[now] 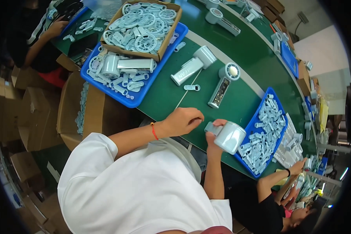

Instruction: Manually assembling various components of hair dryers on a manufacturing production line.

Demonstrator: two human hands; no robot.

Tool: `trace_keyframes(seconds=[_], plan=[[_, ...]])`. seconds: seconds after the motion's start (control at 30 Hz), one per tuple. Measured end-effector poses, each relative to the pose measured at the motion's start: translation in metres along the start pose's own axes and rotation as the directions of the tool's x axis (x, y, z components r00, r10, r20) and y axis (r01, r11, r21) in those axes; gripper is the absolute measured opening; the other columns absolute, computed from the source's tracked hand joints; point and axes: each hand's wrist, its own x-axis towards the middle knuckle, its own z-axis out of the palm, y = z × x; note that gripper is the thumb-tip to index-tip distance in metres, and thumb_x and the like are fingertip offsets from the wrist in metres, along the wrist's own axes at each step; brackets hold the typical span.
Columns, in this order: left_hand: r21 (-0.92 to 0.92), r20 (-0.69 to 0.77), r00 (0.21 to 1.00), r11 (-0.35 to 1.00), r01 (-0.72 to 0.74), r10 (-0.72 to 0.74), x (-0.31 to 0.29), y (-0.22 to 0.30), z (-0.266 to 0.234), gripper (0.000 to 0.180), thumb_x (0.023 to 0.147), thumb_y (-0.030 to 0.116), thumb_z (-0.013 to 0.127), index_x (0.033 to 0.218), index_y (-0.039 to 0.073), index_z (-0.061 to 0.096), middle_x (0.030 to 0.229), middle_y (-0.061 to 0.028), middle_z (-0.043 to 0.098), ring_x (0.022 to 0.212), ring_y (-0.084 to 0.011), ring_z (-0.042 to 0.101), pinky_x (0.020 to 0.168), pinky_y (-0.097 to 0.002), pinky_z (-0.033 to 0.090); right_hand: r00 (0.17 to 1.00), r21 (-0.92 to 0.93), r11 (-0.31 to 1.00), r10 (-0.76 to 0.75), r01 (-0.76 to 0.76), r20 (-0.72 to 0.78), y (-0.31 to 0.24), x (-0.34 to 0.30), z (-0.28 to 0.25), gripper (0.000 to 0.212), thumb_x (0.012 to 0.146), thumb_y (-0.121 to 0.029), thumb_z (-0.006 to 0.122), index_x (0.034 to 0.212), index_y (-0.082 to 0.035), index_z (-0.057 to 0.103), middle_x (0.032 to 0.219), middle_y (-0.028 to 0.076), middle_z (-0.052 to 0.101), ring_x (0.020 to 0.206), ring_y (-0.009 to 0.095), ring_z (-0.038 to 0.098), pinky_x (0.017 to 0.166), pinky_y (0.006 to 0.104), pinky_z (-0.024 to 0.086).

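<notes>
My right hand [213, 135] grips a pale blue handheld fan body [231, 137] at the near edge of the green table [167, 97]. The fan's round head points toward the blue tray of small pale blue parts [277, 102] just to its right. My left hand [184, 120], with a red cord on the wrist, hovers beside it over the table edge. Its fingers are curled into a fist, and nothing shows inside them. A small flat clip piece [192, 87] lies on the table beyond my left hand.
Two more fan units [194, 64] [224, 82] lie mid-table. A blue tray [137, 96] with parts and a cardboard box of round grilles [144, 25] sit at the left. Co-workers work at the top left [46, 35] and lower right [288, 179]. Cardboard boxes [35, 117] stand on the floor.
</notes>
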Motion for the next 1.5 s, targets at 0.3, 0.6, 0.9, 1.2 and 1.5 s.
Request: trace_keyframes(seconds=[0.3, 0.6, 0.9, 1.2, 1.5], plan=[[0.078, 0.031, 0.999, 0.996, -0.034, 0.032, 0.001, -0.006, -0.008, 0.009, 0.078, 0.003, 0.059, 0.086, 0.002, 0.057, 0.075, -0.0113, 0.056, 0.067, -0.0279, 0.057, 0.059, -0.0354, 0.046, 0.978, 0.274, 0.960, 0.000, 0.058, -0.208, -0.048, 0.018, 0.023, 0.116, 0.067, -0.038, 0.080, 0.141, -0.004, -0.002, 0.100, 0.010, 0.053, 0.085, 0.022, 0.055, 0.085, 0.0382, 0.042], [0.080, 0.051, 0.998, 0.996, 0.040, -0.045, -0.001, 0.001, -0.011, 0.013, 0.077, 0.000, 0.059, 0.090, 0.002, 0.061, 0.081, -0.0121, 0.061, 0.069, -0.0264, 0.060, 0.060, -0.0329, 0.049, 0.993, 0.460, 0.888, 0.052, 0.001, -0.103, -0.045, -0.001, 0.015, 0.122, 0.061, -0.023, 0.084, 0.142, -0.018, -0.007, 0.108, 0.012, 0.050, 0.079, 0.020, 0.058, 0.071, 0.0323, 0.050], [0.182, 0.017, 0.963, 0.946, -0.266, 0.268, 0.060, 0.031, -0.024, 0.016, 0.072, 0.004, 0.066, 0.087, 0.007, 0.067, 0.063, -0.0047, 0.060, 0.057, -0.0207, 0.060, 0.051, -0.0304, 0.045, 0.996, 0.395, 0.914, 0.091, -0.093, 0.023, -0.029, -0.011, 0.009, 0.118, 0.062, -0.015, 0.084, 0.140, -0.005, -0.004, 0.106, 0.012, 0.054, 0.084, 0.018, 0.058, 0.079, 0.0289, 0.047], [0.570, -0.097, 0.933, 0.749, 0.337, -0.346, 0.357, -0.066, -0.017, 0.057, 0.086, 0.047, 0.048, 0.124, 0.005, 0.038, 0.089, -0.0200, 0.064, 0.056, -0.0289, 0.062, 0.063, -0.0423, 0.050, 0.985, 0.160, 0.982, 0.078, -0.103, 0.157, -0.038, -0.025, 0.009, 0.102, 0.065, -0.013, 0.079, 0.135, -0.001, 0.006, 0.096, 0.011, 0.057, 0.084, 0.020, 0.059, 0.087, 0.0330, 0.043], [0.599, 0.239, 0.971, 0.791, -0.123, -0.029, 0.328, -0.038, 0.021, 0.033, 0.088, 0.041, 0.041, 0.101, 0.014, 0.053, 0.082, -0.0164, 0.064, 0.073, -0.0391, 0.062, 0.068, -0.0475, 0.050, 0.987, 0.116, 0.981, 0.148, -0.155, 0.070, -0.041, -0.029, 0.006, 0.067, 0.071, -0.008, 0.068, 0.124, 0.002, 0.029, 0.092, 0.010, 0.056, 0.085, 0.019, 0.056, 0.083, 0.0314, 0.044]])
